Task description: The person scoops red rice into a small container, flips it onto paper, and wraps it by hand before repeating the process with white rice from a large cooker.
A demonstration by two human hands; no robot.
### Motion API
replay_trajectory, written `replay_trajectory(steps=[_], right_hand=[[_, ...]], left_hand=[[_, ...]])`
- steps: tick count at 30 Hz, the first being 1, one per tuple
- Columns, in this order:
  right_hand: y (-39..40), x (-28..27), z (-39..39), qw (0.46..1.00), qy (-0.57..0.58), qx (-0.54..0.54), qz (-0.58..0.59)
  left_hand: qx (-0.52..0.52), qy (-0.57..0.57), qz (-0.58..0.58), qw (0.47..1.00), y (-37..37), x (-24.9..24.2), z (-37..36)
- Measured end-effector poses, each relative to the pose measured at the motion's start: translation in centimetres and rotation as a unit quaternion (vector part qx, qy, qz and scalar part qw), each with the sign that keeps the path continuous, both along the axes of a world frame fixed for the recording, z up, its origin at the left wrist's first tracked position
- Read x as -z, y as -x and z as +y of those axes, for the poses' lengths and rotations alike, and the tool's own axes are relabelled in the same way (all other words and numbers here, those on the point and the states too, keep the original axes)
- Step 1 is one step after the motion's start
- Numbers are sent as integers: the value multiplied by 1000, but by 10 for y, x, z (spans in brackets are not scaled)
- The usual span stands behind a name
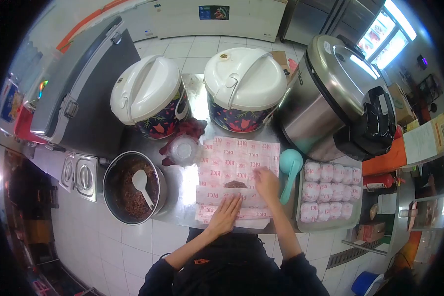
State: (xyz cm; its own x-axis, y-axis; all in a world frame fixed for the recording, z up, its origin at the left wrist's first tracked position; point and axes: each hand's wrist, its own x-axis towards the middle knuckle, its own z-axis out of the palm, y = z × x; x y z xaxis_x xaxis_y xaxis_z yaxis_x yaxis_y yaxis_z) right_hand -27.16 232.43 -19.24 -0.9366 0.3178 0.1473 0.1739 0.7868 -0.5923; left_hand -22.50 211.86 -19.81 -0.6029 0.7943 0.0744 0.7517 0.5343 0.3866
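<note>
Pink-printed sheets of rice wrapping paper [217,167] lie in a stack in front of me. A small mound of dark cooked rice [236,184] rests on them, its near side covered by a folded-up paper flap. My left hand [225,213] lies flat on that flap, fingers stretched out just below the rice. To the right of the mound, my right hand [267,184] is over the paper with its fingers curled together. What is between those fingers, if anything, cannot be made out. A turquoise ladle-like scoop [291,165] lies beside the stack, close to my right hand.
At left stands a pot [158,204] of dark rice with a white rice paddle [140,181]. A tray [325,226] of wrapped rice portions is at right. Behind are a clear plastic bowl [183,150], two floral rice cookers [158,118] [239,116] and a large steel cooker [306,98].
</note>
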Motion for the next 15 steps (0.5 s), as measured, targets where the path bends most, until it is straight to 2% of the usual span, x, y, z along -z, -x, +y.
replay_trajectory(steps=[2, 3, 5, 6, 8, 9, 11, 12, 15], right_hand=[[40, 10, -1, 985, -56, -114, 120], [52, 8, -7, 984, -56, -117, 122], [71, 8, -17, 981, -119, -146, 53], [79, 9, -18, 980, -120, -149, 55], [91, 12, -18, 966, -193, -161, -58], [92, 12, -16, 966, -192, -164, -58], [93, 9, -10, 961, -121, -215, -122], [87, -7, -12, 961, -123, -217, -122], [35, -54, -23, 960, -99, -258, -52]], left_hand=[[-4, -2, -3, 1000, 1, -1, 0], [4, -3, -3, 1000, 3, -2, 0], [8, -5, 0, 1000, 6, -5, 0], [12, 2, 1, 1000, 7, -7, -1], [11, 8, 0, 1000, 8, -9, -1], [8, 0, -7, 1000, 7, -11, -2], [5, -8, -13, 1000, 9, -13, -3], [1, -10, -19, 1000, 10, -14, -3], [-6, -28, -27, 999, 11, -14, -6]])
